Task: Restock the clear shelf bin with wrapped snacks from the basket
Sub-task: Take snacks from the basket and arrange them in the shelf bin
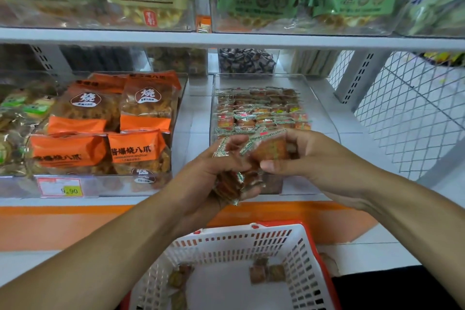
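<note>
My left hand (pixel 216 171) grips a bunch of small wrapped snacks (pixel 232 187) in front of the clear shelf bin (pixel 324 118). My right hand (pixel 309 156) pinches one wrapped snack (pixel 268 147) at the top of that bunch, just over the bin's front wall. Rows of the same wrapped snacks (pixel 261 111) lie inside the bin. Below my arms stands the white basket (pixel 299 254) with a red rim, holding several loose snacks (pixel 266 273) on its floor.
Orange snack bags (pixel 110 128) fill the clear bin to the left, with a price tag (pixel 60 187) on its front. The upper shelf (pixel 226 39) carries big bags in clear boxes. A white wire mesh panel (pixel 407 113) closes the right side.
</note>
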